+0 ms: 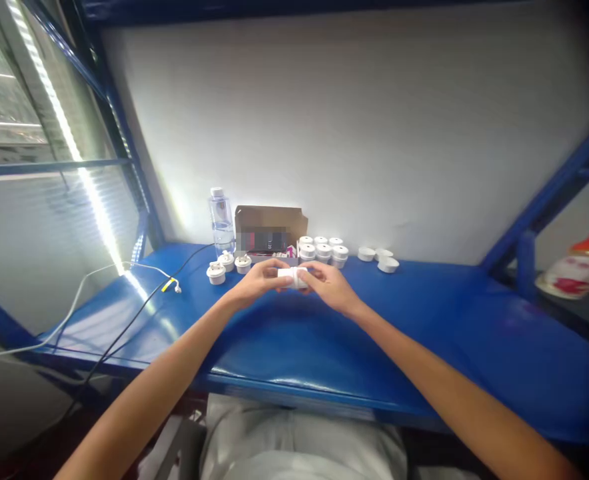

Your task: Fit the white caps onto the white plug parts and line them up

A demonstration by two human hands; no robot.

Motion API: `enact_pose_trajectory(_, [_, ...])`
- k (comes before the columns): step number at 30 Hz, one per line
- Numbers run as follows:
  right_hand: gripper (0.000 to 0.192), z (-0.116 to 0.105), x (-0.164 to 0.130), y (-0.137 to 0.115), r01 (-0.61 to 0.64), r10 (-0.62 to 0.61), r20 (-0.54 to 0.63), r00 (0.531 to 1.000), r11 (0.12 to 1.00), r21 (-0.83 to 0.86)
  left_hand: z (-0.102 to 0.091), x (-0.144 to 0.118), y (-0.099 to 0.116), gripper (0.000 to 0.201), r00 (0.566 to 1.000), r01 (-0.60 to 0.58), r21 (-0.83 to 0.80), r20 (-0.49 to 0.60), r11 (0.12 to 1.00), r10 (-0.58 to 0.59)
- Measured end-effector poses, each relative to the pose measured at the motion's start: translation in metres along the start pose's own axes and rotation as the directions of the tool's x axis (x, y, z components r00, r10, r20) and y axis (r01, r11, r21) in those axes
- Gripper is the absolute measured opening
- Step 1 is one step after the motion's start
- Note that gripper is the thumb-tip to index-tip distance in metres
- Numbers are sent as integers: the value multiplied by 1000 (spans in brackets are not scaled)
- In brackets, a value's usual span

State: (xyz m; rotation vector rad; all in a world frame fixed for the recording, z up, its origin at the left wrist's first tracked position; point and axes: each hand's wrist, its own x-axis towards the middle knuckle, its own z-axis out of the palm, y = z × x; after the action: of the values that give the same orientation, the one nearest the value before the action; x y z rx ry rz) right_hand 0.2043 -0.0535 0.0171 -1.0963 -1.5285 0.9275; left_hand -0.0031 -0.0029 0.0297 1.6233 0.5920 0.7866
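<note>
Blue padded bench [324, 347] runs under a plain white wall, framed by blue metal posts. Both bare hands meet above its middle. The left hand [262, 279] and right hand [330, 283] each close around one end of a small white part [293, 277], held between them just over the bench. The part lies with its long axis running left to right, so each hand caps an end and neither is clearly nearer; fingers curl over the top and hide most of it. Whether it is one piece or two pressed together cannot be told.

Behind the hands stand a water bottle [221, 220], an open cardboard box [269, 230] and a cluster of white caps [323, 249]. Three white plugs [228, 265] sit to the left, three more caps [379, 259] to the right. Cables [139, 293] trail off the left edge.
</note>
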Motion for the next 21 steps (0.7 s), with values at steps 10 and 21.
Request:
enact_pose_trajectory(10, [41,6,0,-5,-107,119,-21,993,942,317,13,-3,7,50,992,-101,12,-81,995,101])
enact_pose_trajectory(21, [45,2,4,5,-20,30,-61,998,987,160,7,0,8,50,994,-19,91,-110,996,29])
